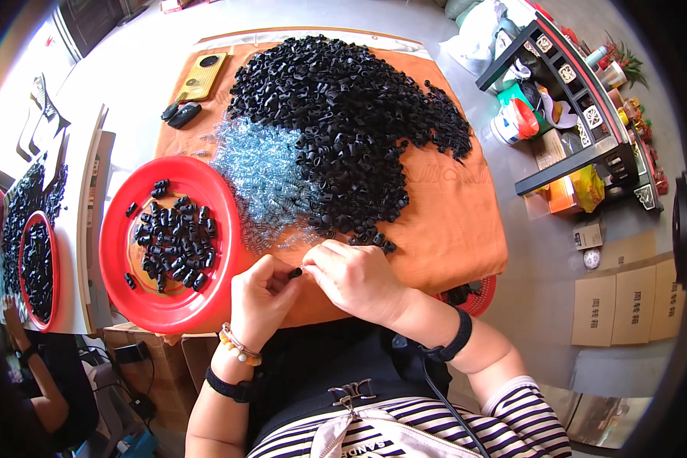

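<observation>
Close together at the near edge of the orange-covered table (450,221), my two hands meet over a tiny part. My left hand (263,294) pinches a small black plastic cylinder (295,272) between thumb and fingers. My right hand (351,275) has its fingertips pressed together right beside that cylinder; what they hold, if anything, is hidden. Just beyond lies a big heap of loose black plastic pieces (336,99). Left of it spreads a pile of shiny pale-blue bits (263,168) that look like small springs. A red round tray (114,252) at my left holds many black cylinders (175,237).
A yellow phone (204,76) and dark small objects (182,115) lie at the far left of the table. Leftward, another person's arm (46,389) is near a second red tray (38,271). At right stand a shelf (572,164) and cardboard boxes (626,309).
</observation>
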`<state>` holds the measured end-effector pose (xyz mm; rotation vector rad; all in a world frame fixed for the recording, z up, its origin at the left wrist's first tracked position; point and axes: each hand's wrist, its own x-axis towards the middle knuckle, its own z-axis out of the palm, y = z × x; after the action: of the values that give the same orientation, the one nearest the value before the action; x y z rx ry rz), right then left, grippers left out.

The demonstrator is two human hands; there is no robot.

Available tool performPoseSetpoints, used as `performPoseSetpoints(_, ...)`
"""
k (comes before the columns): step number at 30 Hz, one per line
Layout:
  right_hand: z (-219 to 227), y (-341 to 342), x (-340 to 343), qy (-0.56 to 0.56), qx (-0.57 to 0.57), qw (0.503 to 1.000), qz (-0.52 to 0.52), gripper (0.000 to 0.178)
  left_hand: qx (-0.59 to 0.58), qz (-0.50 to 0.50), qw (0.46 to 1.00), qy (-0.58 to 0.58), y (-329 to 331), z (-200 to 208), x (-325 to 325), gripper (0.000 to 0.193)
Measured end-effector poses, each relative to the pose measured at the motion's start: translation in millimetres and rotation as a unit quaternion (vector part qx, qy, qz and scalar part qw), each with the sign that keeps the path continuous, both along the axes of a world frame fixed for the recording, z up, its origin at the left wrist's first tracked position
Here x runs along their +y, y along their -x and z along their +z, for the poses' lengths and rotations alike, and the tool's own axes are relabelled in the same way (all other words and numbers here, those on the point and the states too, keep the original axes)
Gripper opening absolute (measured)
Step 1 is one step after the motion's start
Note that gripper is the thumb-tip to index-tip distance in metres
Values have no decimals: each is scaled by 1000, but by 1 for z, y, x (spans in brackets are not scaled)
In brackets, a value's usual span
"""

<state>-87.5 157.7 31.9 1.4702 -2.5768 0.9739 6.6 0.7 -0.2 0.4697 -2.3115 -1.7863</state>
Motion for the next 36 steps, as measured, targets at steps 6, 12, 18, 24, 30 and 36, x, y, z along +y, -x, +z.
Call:
performPoseSetpoints(6, 9, 0, 0, -38, 28, 999, 19, 6, 2, -12, 1000, 1, 2, 2, 2, 12)
performPoseSetpoints(12, 10, -2, 2, -45, 66, 996, 48, 11, 0, -12, 998, 59, 3, 4, 4, 13)
performPoseSetpoints(18, 6, -2, 3, 18, -56, 998, 39, 12, -4, -22, 998, 51, 1, 5, 2, 13)
performPoseSetpoints(24, 0, 2, 2, 90, -216, 972, 7, 9, 3, -48, 999, -16, -2, 4, 0, 15)
performPoseSetpoints(30, 7, 2, 4, 91, -263, 960, -19, 9, 11, -48, 987, -151, -3, 10, 1, 15)
performPoseSetpoints(36, 9, 4, 7, 92, -306, 947, -32, 12, 18, -46, 987, -156, -2, 15, 3, 15)
